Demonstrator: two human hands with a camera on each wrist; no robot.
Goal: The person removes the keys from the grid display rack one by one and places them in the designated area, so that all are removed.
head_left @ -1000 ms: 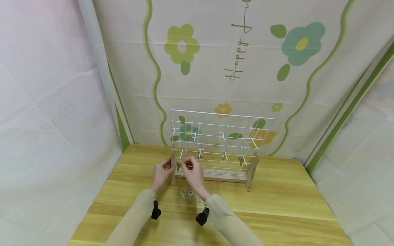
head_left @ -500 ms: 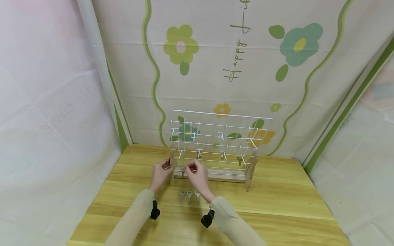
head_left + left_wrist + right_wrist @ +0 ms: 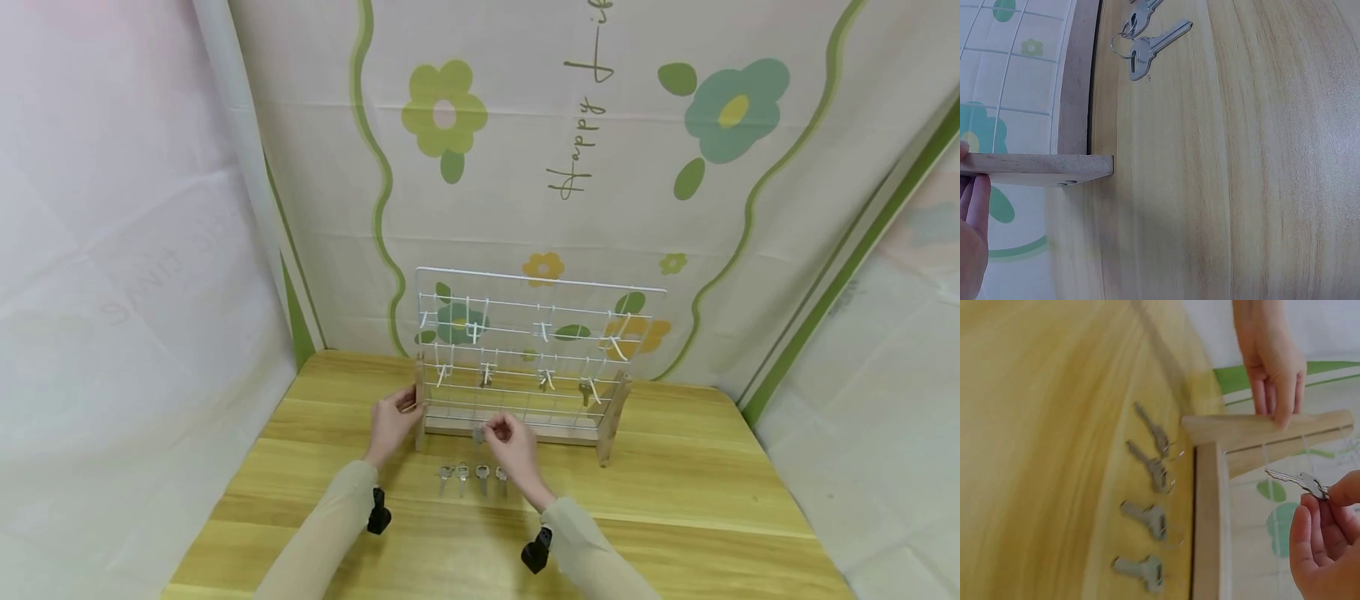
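My left hand grips the left wooden upright of a white wire rack, with fingers and thumb on opposite sides of the board in the right wrist view. Between thumb and fingertips, my right hand pinches a silver key at its head, by a small ring. That key points away from the fingers, in front of the rack's bottom bar. Several more keys with rings lie in a row on the table just before the rack.
White hooks stand out from the wire grid in two rows. A key hangs from the lower right hook, and others hang at middle hooks. A printed cloth rises behind the wooden table.
My right hand has moved right and toward me with the key, from the rack's lower left corner to before its bottom bar. The whole key row now shows. My left hand has stayed put.
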